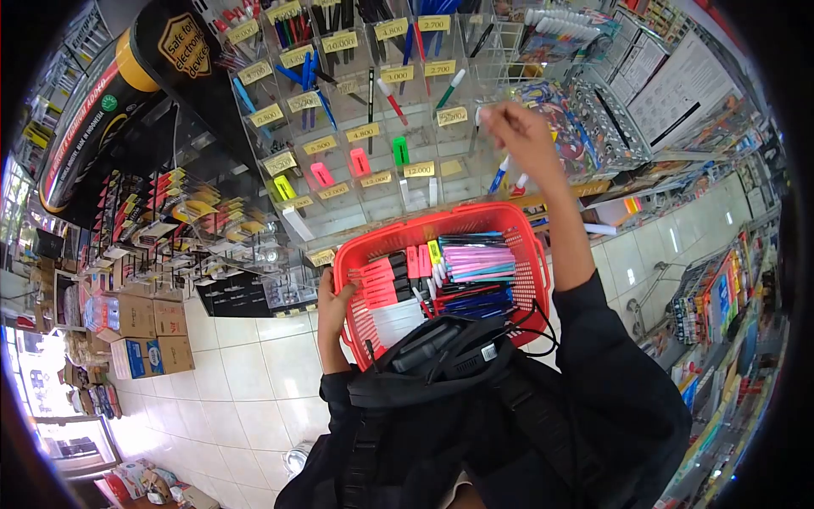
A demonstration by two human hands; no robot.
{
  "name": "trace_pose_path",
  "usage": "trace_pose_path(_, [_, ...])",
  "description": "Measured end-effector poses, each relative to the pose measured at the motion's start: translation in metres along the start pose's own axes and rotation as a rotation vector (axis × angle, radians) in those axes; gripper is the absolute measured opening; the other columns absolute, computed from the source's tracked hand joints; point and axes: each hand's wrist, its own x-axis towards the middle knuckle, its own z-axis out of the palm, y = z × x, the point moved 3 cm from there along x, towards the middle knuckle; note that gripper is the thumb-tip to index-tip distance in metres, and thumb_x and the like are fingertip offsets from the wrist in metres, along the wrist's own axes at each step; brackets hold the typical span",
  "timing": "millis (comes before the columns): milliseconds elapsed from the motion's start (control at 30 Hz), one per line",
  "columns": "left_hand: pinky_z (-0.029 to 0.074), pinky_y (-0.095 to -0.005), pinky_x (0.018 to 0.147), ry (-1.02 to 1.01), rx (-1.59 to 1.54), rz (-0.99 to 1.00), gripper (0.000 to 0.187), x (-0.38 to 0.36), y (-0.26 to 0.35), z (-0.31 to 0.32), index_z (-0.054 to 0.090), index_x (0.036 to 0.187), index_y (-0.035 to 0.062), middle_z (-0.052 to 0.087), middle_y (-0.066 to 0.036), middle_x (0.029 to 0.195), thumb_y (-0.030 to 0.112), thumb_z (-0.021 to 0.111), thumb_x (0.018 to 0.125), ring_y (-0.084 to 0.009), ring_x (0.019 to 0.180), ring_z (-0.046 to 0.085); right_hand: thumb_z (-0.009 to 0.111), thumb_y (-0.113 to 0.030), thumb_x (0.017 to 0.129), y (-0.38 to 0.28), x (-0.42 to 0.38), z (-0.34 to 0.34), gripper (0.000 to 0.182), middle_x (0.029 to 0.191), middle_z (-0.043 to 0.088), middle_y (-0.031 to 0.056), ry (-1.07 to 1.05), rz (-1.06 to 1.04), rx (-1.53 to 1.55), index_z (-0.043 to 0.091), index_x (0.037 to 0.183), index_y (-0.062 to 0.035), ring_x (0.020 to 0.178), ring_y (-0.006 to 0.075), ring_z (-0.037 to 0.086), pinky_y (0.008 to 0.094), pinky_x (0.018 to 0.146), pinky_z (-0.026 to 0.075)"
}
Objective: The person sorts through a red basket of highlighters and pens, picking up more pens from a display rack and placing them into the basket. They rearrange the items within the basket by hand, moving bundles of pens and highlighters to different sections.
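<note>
My left hand (334, 307) grips the left rim of a red plastic basket (349, 246), its fingers wrapped over the edge. In the basket lie pink highlighters (376, 282), a yellow highlighter (434, 252), pink and blue pens (476, 261), dark blue pens (475, 301) and flat white boxes (396, 322). My right hand (519, 136) is raised at the right side of a clear pen rack (365, 187), its fingers pinched on a white-capped marker (481, 116), partly hidden by the fingertips. Left of it in the rack are a green marker (450, 90) and a red marker (392, 102), both white-capped.
Yellow price tags (418, 170) line the rack's compartments. A large marker-shaped display (106, 110) leans at upper left, above hooks of hanging goods (161, 212). Cardboard boxes (161, 318) stand on the tiled floor (246, 373). A stocked shelf (712, 297) runs along the right.
</note>
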Motion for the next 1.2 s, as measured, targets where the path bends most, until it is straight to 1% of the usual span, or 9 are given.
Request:
trace_pose_path(100, [0.049, -0.0289, 0.083, 0.008, 0.023, 0.018, 0.025, 0.001, -0.002, -0.002, 0.056, 0.108, 0.001, 0.065, -0.007, 0.098, 0.001, 0.065, 0.084, -0.0149, 0.088, 0.061, 0.069, -0.03, 0.095, -0.03, 0.046, -0.015, 0.027, 0.087, 0.068, 0.0012, 0.169, -0.115, -0.074, 0.069, 0.106, -0.0042, 0.068, 0.005, 0.059, 0.0237, 0.063, 0.049])
trace_pose_path(200, [0.049, -0.0287, 0.083, 0.018, 0.04, 0.029, 0.024, 0.002, -0.001, -0.002, 0.056, 0.107, 0.0006, 0.066, -0.008, 0.097, 0.0, 0.065, 0.085, -0.0145, 0.088, 0.062, 0.071, -0.029, 0.092, -0.029, 0.106, -0.038, 0.035, 0.099, 0.071, 0.0068, 0.265, -0.147, -0.158, 0.068, 0.118, -0.0056, 0.079, 0.0142, 0.068, 0.0278, 0.071, 0.053])
trace_pose_path(300, [0.051, -0.0296, 0.085, 0.019, 0.052, 0.028, 0.024, 0.0, -0.001, -0.002, 0.055, 0.109, 0.0002, 0.067, -0.01, 0.099, 0.0, 0.064, 0.086, -0.0151, 0.089, 0.064, 0.071, -0.027, 0.09, -0.01, 0.17, -0.062, 0.04, 0.107, 0.071, 0.0136, 0.375, -0.379, -0.432, 0.066, 0.124, -0.0065, 0.097, 0.0278, 0.07, 0.0363, 0.081, 0.055])
trace_pose_path(400, [0.052, -0.0304, 0.085, 0.016, 0.028, 0.015, 0.025, 0.001, -0.004, -0.002, 0.055, 0.11, 0.0003, 0.067, -0.01, 0.099, 0.0, 0.063, 0.086, -0.0164, 0.089, 0.066, 0.07, -0.025, 0.088, -0.011, 0.203, -0.07, 0.044, 0.117, 0.068, 0.0181, 0.41, -0.419, -0.708, 0.063, 0.127, -0.0061, 0.109, 0.0365, 0.065, 0.0444, 0.09, 0.053])
trace_pose_path(700, [0.053, -0.0306, 0.085, 0.001, 0.021, 0.02, 0.025, 0.0, -0.001, -0.001, 0.054, 0.111, 0.0, 0.069, -0.011, 0.101, 0.0, 0.062, 0.087, -0.0177, 0.091, 0.067, 0.07, -0.027, 0.087, -0.013, 0.214, -0.05, 0.048, 0.124, 0.059, 0.0186, 0.42, -0.243, -1.022, 0.059, 0.127, -0.0044, 0.109, 0.0427, 0.063, 0.0527, 0.092, 0.053])
trace_pose_path(900, [0.052, -0.0305, 0.086, 0.002, 0.008, 0.018, 0.025, 0.0, -0.004, -0.001, 0.055, 0.112, 0.0, 0.068, -0.011, 0.1, 0.0, 0.062, 0.088, -0.0177, 0.09, 0.067, 0.071, -0.024, 0.088, -0.022, 0.21, -0.05, 0.035, 0.105, 0.069, 0.0168, 0.439, -0.406, -0.79, 0.064, 0.114, -0.0014, 0.096, 0.0356, 0.07, 0.0456, 0.08, 0.055])
trace_pose_path(1000, [0.051, -0.03, 0.087, 0.007, 0.014, 0.013, 0.026, 0.0, -0.002, -0.001, 0.055, 0.112, 0.0, 0.068, -0.01, 0.101, 0.001, 0.062, 0.088, -0.0169, 0.091, 0.066, 0.071, -0.02, 0.088, -0.023, 0.211, -0.057, 0.027, 0.098, 0.072, 0.0146, 0.426, -0.308, -0.363, 0.065, 0.106, 0.0002, 0.083, 0.0271, 0.073, 0.0401, 0.074, 0.056])
trace_pose_path(1167, [0.05, -0.0296, 0.086, 0.025, 0.012, 0.018, 0.025, 0.0, -0.001, 0.0, 0.056, 0.111, 0.0002, 0.067, -0.01, 0.101, 0.001, 0.062, 0.087, -0.016, 0.091, 0.065, 0.071, -0.017, 0.094, -0.093, 0.137, -0.063, 0.027, 0.106, 0.071, 0.0118, 0.608, -0.698, -0.251, 0.061, 0.113, -0.001, 0.076, 0.0159, 0.071, 0.0265, 0.061, 0.054])
trace_pose_path(1200, [0.05, -0.0296, 0.086, 0.024, 0.011, 0.018, 0.024, 0.0, -0.003, -0.001, 0.056, 0.11, 0.0002, 0.067, -0.009, 0.101, 0.001, 0.062, 0.087, -0.016, 0.091, 0.064, 0.066, -0.019, 0.097, -0.11, 0.112, -0.056, 0.026, 0.107, 0.071, 0.0149, 0.583, -0.668, -0.072, 0.057, 0.115, -0.0017, 0.076, 0.0195, 0.072, 0.0272, 0.061, 0.055])
